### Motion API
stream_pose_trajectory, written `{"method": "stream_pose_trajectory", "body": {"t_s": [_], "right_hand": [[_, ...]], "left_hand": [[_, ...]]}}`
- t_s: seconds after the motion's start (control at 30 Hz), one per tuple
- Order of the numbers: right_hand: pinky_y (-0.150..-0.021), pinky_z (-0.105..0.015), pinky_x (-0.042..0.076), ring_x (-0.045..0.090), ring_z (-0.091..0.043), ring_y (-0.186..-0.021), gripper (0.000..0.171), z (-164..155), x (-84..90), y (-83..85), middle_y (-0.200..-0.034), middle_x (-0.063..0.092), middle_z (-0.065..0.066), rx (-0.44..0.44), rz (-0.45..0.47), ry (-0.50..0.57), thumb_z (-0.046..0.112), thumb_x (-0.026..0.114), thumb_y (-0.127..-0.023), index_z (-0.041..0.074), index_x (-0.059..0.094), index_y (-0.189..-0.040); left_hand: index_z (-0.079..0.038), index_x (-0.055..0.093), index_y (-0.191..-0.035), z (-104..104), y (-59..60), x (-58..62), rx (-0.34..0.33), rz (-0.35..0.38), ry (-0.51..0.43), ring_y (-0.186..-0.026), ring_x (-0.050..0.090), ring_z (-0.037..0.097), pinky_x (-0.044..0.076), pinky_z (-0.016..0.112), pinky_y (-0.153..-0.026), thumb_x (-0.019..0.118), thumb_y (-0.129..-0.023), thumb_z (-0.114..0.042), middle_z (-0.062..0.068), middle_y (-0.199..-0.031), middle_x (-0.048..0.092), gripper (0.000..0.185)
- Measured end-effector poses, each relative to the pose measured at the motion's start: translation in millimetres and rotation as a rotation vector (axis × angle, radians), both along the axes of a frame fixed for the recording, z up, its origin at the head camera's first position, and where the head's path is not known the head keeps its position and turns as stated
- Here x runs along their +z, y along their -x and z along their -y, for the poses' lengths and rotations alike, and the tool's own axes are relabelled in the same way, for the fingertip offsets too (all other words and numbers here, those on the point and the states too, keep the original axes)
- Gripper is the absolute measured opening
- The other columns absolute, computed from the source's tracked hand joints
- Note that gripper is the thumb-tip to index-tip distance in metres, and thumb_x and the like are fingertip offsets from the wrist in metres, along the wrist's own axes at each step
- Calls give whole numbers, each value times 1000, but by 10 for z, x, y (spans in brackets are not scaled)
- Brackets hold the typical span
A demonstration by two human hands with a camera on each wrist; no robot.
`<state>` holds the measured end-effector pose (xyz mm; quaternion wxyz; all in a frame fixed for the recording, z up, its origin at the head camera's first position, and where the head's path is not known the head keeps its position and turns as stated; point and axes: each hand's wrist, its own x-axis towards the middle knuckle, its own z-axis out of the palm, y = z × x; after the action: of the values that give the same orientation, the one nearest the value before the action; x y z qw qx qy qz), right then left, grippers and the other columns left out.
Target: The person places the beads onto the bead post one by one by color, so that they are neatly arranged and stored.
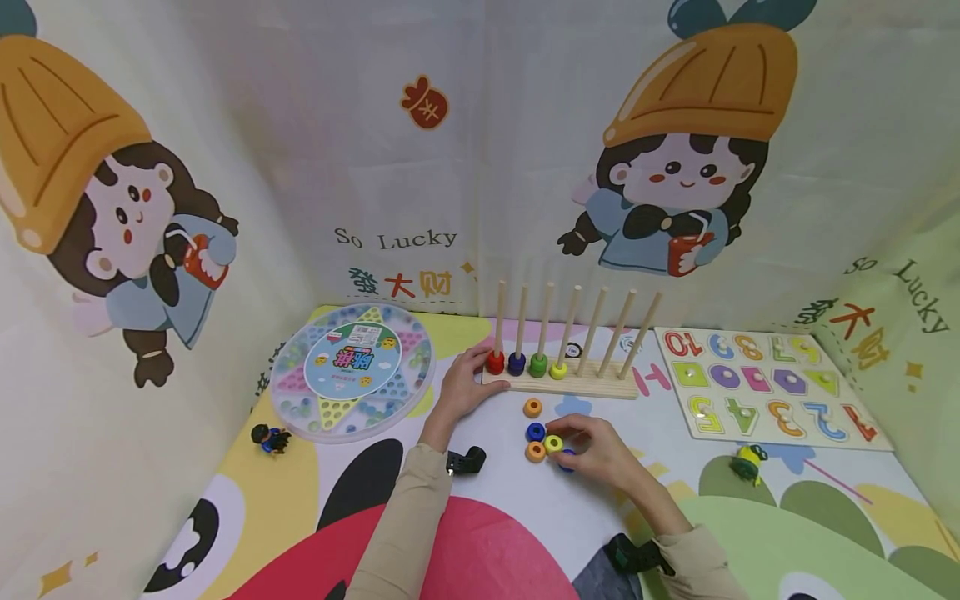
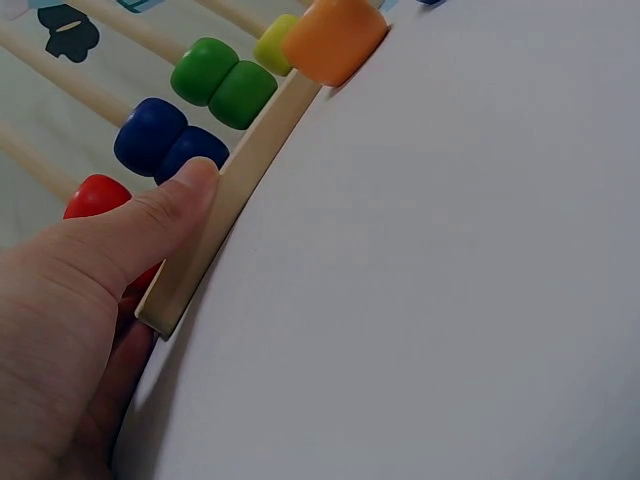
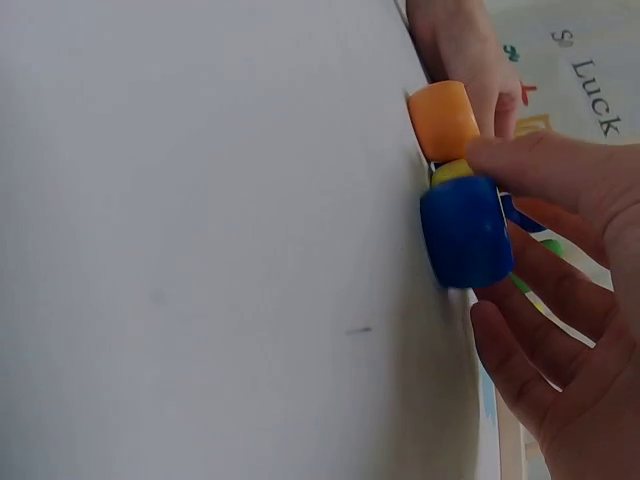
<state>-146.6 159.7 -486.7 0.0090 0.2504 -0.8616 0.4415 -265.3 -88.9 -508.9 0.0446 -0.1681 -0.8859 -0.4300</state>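
Note:
My left hand (image 1: 467,385) grips the left end of a wooden peg rack (image 1: 592,387), its thumb along the front edge of the base. Red beads (image 1: 495,362), dark blue beads (image 1: 517,363), green beads (image 2: 225,85) and a yellow one (image 1: 558,370) sit on the rack's left pegs; the right pegs stand bare. My right hand (image 1: 600,450) pinches a loose yellow bead (image 1: 553,443) between thumb and index finger, in front of the rack. Around it lie two orange beads (image 1: 532,407) and two blue beads (image 1: 536,432); one blue bead (image 3: 466,232) is partly hidden by the hand in the head view.
A round board game with a clear cover (image 1: 420,367) lies at left, and a number puzzle board (image 1: 772,385) at right. Small toy figures stand near each: a dark one (image 1: 270,438) and a green-yellow one (image 1: 748,463). A patterned curtain (image 1: 510,167) hangs behind the table.

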Motion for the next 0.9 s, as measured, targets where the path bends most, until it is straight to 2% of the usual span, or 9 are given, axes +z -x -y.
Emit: {"method": "stream_pose_trajectory", "body": {"t_s": [0.3, 0.67, 0.9], "right_hand": [[-72, -30, 57, 68, -18, -88, 29, 8, 30, 11, -99, 73, -6, -17, -17, -4, 4, 79, -81, 0, 71, -109], [-74, -27, 55, 67, -19, -90, 33, 22, 32, 14, -102, 72, -6, -39, 27, -41, 8, 80, -81, 1, 71, -112], [-73, -31, 58, 68, -22, -88, 29, 20, 120, 36, -102, 72, -10, -74, -23, -25, 5, 79, -82, 0, 71, -109]], "left_hand": [[1, 59, -134, 7, -8, 18, -5, -11, -14, -119, 53, 28, 48, 39, -98, 84, -79, -33, 10, -145, 50, 70], [0, 58, -136, 0, -6, 13, -8, 2, -18, -119, 53, 28, 48, 40, -98, 84, -80, -32, 10, -147, 48, 70], [0, 58, -136, 3, -8, 18, -13, 1, -23, -118, 54, 29, 49, 40, -97, 84, -80, -32, 11, -146, 48, 69]]}}
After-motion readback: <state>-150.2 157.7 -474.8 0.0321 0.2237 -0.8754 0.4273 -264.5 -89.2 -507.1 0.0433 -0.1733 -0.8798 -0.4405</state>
